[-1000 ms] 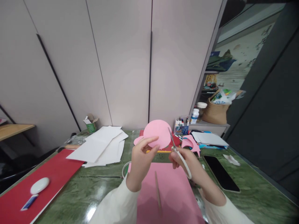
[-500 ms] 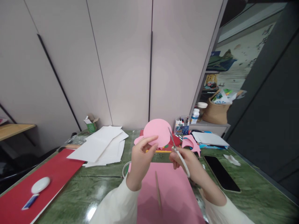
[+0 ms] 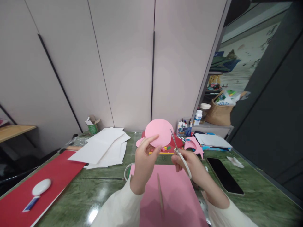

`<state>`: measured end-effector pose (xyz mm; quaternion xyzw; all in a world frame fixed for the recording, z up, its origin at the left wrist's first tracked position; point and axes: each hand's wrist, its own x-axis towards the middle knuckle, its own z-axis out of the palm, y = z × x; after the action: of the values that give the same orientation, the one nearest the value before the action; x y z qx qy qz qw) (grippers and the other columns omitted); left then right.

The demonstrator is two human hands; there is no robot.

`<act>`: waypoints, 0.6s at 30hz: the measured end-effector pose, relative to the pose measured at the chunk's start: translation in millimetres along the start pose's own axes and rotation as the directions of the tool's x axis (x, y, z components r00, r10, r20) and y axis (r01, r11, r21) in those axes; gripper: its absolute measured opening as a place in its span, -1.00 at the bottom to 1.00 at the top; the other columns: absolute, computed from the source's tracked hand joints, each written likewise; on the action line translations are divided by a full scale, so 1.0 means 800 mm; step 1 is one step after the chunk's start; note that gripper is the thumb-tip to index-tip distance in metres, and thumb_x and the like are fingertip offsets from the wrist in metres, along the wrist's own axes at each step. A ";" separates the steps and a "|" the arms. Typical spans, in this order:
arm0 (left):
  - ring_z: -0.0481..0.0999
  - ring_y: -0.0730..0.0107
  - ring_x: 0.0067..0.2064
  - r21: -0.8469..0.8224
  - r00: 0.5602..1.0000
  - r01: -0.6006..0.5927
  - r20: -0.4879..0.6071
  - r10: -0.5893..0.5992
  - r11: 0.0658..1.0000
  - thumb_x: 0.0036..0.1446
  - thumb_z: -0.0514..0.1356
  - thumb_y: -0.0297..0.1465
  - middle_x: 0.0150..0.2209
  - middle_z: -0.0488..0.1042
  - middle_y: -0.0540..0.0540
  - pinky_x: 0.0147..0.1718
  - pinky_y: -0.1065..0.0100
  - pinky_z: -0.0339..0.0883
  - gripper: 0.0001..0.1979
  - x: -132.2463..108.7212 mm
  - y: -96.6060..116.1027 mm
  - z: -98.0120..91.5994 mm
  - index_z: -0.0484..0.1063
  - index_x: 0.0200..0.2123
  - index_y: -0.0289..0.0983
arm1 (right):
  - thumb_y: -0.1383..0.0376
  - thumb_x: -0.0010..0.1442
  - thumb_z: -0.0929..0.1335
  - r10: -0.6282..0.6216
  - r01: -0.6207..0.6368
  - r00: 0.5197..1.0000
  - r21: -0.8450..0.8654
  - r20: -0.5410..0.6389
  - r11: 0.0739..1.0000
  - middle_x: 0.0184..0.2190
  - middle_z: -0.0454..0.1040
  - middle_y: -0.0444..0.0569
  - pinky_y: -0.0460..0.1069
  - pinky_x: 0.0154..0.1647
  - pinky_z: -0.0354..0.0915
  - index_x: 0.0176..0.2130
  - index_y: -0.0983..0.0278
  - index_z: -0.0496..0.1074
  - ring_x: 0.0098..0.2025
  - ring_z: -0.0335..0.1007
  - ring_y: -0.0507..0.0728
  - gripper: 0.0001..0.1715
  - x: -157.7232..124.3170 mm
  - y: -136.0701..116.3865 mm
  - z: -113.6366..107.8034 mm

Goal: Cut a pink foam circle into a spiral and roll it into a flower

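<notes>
Two grips here: left hand [image 3: 145, 157] pinching the pink cutout [image 3: 161, 130] low (probably keeps fingers off the blades), right hand [image 3: 191, 163] clutching the scissors [image 3: 181, 154] at its right edge.

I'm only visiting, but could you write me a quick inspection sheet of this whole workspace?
Surface: green, glossy, marbled-looking tabletop.
Things in use: rounded pink cutout, held up; scissors, blades overlapping its right edge in view.
Clutter: white sheets and red sheet at left; phone and pink scraps at right; a slim stick on a pink sheet nearest the person.
Hands: left fingers hold the cutout; right fingers hold the scissors.
Cables: thin dark line at left; cannot tell if it is one.
Surroundings: pale cabinet doors behind; woven basket at right.
</notes>
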<state>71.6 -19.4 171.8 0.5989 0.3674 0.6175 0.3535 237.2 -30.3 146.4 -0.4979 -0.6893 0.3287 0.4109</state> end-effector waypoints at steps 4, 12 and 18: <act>0.41 0.40 -0.20 0.005 1.000 0.001 -0.014 -0.001 1.000 -0.02 0.15 -0.41 -0.15 0.39 -0.11 -0.26 0.42 0.30 -0.70 -0.001 -0.001 0.001 0.37 -0.15 -0.23 | 0.15 0.11 0.25 0.014 -0.014 1.000 0.008 -0.001 1.000 -0.73 0.34 -0.14 -0.13 -0.60 0.15 -0.55 0.30 0.29 -0.64 0.26 0.01 -0.68 0.000 -0.001 0.000; 0.40 0.42 -0.26 0.074 0.999 -0.043 -0.009 0.044 0.996 -0.02 0.14 -0.42 -0.19 0.39 -0.10 -0.29 0.42 0.29 -0.73 0.000 -0.001 -0.003 0.39 -0.17 -0.22 | 0.10 0.13 0.22 0.015 -0.015 1.000 0.008 -0.001 1.000 -0.72 0.35 -0.13 -0.12 -0.61 0.15 -0.54 0.31 0.30 -0.63 0.27 0.02 -0.62 -0.001 0.000 -0.001; 0.39 0.42 -0.27 0.077 0.997 -0.058 0.064 0.053 0.995 -0.01 0.14 -0.42 -0.18 0.38 -0.10 -0.31 0.41 0.29 -0.72 -0.001 -0.005 -0.003 0.37 -0.16 -0.21 | 0.06 0.16 0.18 -0.068 0.067 0.998 -0.061 -0.019 0.996 -0.68 0.35 -0.11 -0.11 -0.58 0.13 -0.55 0.32 0.32 -0.61 0.27 0.02 -0.55 -0.003 0.004 -0.007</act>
<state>69.6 -18.5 167.5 0.6410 0.3637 0.5933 0.3236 243.6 -31.4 145.8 -0.4900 -0.7108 0.2886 0.4139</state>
